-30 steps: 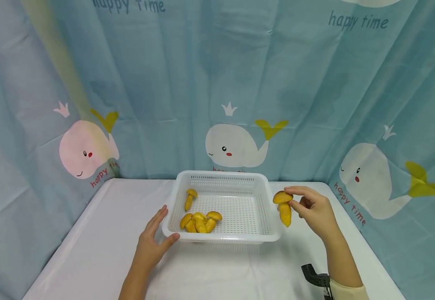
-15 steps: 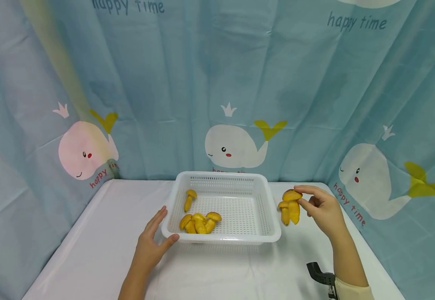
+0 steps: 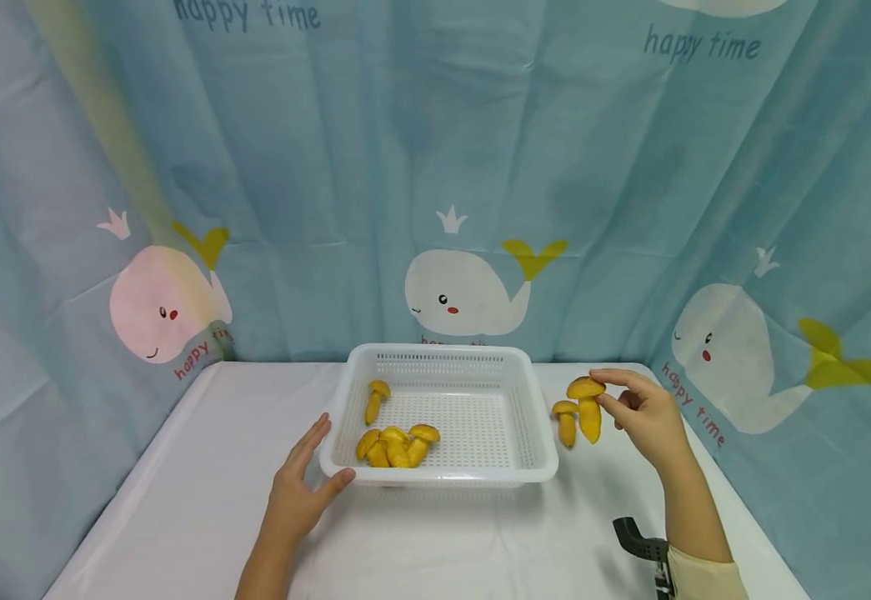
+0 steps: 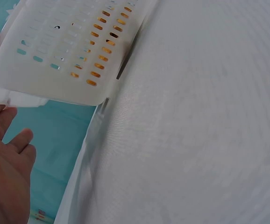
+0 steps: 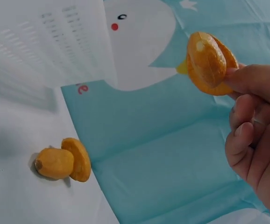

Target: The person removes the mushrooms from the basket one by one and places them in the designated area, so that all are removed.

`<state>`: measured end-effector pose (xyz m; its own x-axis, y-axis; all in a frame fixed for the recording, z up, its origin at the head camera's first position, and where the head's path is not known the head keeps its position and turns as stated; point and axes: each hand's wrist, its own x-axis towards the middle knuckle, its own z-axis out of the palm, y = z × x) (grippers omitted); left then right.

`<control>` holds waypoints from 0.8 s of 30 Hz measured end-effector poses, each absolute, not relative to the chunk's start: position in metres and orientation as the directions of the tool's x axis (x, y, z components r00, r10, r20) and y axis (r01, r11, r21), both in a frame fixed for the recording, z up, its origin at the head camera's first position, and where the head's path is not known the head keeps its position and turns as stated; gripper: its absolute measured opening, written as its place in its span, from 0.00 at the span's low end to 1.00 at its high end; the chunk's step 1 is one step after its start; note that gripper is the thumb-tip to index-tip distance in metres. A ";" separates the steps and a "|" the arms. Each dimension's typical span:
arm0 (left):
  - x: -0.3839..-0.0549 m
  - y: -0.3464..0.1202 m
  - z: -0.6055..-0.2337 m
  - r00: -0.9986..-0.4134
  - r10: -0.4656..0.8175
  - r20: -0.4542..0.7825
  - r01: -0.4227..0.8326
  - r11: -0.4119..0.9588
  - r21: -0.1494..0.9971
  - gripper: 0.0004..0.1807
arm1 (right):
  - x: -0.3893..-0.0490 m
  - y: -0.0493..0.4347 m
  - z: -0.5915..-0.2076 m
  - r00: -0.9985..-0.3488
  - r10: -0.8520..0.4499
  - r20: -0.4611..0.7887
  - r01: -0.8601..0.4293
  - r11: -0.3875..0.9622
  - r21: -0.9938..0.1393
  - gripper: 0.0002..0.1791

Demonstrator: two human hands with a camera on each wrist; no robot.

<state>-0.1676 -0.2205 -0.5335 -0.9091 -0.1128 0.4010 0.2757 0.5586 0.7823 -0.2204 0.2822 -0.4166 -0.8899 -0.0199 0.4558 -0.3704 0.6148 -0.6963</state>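
Observation:
Thumb and fingertips of my right hand (image 3: pixel 648 418) pinch a yellow-brown mushroom (image 3: pixel 588 408) by its cap, stem hanging down. In the right wrist view this mushroom (image 5: pixel 205 60) is seen from the stem end, up off the table. A second mushroom (image 5: pixel 55 163) lies on the white cloth below it, right of the white plastic basket (image 3: pixel 443 477). Inside the basket, one mushroom (image 3: pixel 377 403) lies at the back left and several mushrooms (image 3: pixel 396 447) cluster at the front left. My left hand (image 3: pixel 294 498) rests at the basket's left front corner, fingers spread along the rim.
A white cloth (image 3: pixel 435 542) covers the table. A blue curtain (image 3: pixel 330 192) printed with whales stands close behind and at both sides. A black curved bracket (image 3: pixel 633 540) is strapped at my right wrist. The basket's slotted wall (image 4: pixel 65 56) shows in the left wrist view.
My right hand has moved the pinched mushroom a little right, away from the basket, uncovering the mushroom on the table. The left hand and basket have stayed in place.

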 end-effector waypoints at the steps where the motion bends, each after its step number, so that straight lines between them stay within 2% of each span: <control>1: -0.167 -0.220 -0.534 -0.909 -0.112 0.401 0.277 0.556 0.784 0.48 | -0.221 0.283 -0.417 -0.893 -0.016 0.450 -0.363 0.617 -0.699 0.16; 24: -0.166 -0.218 -0.529 -0.921 -0.138 0.364 0.234 0.551 0.801 0.46 | -0.237 0.316 -0.445 -0.948 0.079 0.308 -0.193 0.627 -0.755 0.18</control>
<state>-0.1656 -0.2179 -0.5287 -0.9210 -0.1381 0.3642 0.2340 0.5514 0.8008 -0.2374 0.3158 -0.4447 -0.9480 0.0792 0.3081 -0.1930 0.6265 -0.7551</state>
